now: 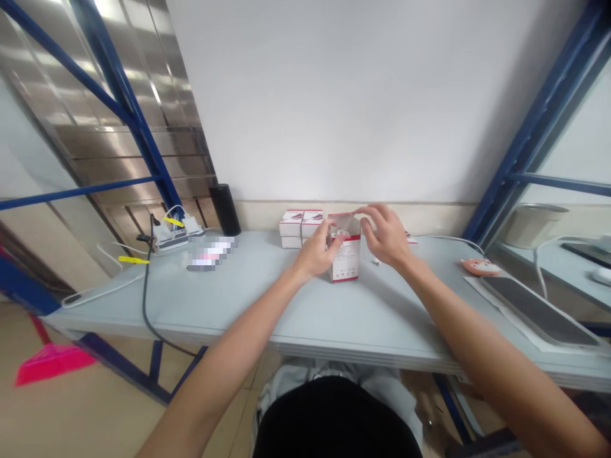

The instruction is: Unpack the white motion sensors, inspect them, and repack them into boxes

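Observation:
A small white cardboard box point(345, 262) with red edges and fine print stands upright on the table in front of me, its top flap raised. My left hand point(317, 249) is closed around the box's left side, thumb over the front near the top. Something pale shows at the box's mouth, too blurred to name. At the upper right corner of the box, my right hand point(384, 234) has bent, parted fingers, one fingertip touching the raised flap. Behind my left hand, white and red boxes point(292, 224) are stacked and bound by a dark band.
On the grey table point(229, 299), a power strip point(179, 238) with cables, a black cylinder point(224, 210) and a blurred-out phone-like item point(210, 253) are at left. At right lie an orange-and-white object point(480, 266) and a dark flat device point(539, 310). Blue frame posts flank the table.

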